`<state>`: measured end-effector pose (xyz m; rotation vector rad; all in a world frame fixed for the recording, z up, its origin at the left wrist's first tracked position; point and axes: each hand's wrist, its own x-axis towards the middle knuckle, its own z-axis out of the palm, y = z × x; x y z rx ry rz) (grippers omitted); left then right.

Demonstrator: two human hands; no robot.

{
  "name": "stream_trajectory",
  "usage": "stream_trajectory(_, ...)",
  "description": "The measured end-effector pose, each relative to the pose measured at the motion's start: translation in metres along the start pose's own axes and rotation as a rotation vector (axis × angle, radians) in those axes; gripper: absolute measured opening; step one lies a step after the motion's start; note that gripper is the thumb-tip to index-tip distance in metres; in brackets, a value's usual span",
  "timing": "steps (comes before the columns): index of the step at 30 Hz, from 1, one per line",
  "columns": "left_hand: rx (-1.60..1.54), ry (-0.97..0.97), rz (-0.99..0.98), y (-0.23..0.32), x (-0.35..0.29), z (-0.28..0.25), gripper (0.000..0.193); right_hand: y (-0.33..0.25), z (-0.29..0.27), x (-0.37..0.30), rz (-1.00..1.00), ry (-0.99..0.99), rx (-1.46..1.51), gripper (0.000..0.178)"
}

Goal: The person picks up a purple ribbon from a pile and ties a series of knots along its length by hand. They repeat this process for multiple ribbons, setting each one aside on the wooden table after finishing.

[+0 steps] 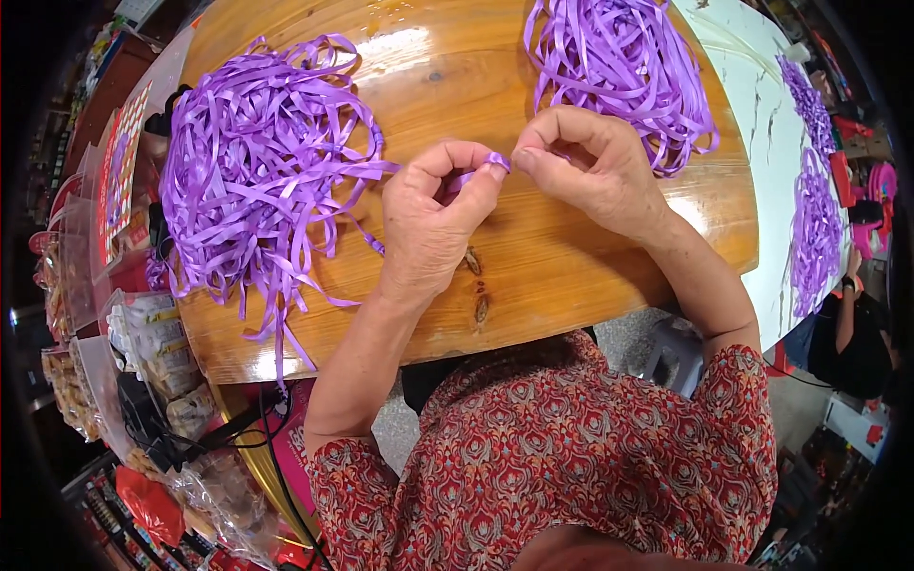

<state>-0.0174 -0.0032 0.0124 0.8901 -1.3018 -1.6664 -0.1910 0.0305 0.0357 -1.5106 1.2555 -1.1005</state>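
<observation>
My left hand (428,205) pinches a purple satin ribbon (497,162) between thumb and forefinger. A small fold of it shows at the thumb tip, and more of it shows inside the curled fingers. Just to the right, my right hand (600,176) is closed in a pinch, its thumb tip close to that fold. Whether it grips a ribbon end is too small to tell. A large tangled pile of purple ribbons (257,171) lies left of my hands. Another purple ribbon pile (619,67) lies beyond my right hand.
Both piles rest on a glossy wooden table (447,95). A white marbled table (762,133) adjoins at right, bearing more purple ribbons (816,228). Bagged goods (157,343) and black cables (271,457) crowd the left side. Another person (852,328) is at the far right.
</observation>
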Motion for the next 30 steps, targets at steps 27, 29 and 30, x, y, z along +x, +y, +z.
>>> stream_trajectory(27,-0.426,-0.244,-0.001,-0.011,0.003,-0.007,0.013,0.009,0.005,0.001,0.194,-0.017,0.560,0.010)
stream_trajectory(29,-0.521,-0.178,-0.037,-0.011,0.002,-0.003,0.009,0.008,0.005,0.002,0.251,-0.048,0.630,0.011)
stream_trajectory(30,-0.518,-0.176,-0.038,-0.011,0.002,-0.004,0.009,0.008,0.005,0.002,0.251,-0.050,0.633,0.011)
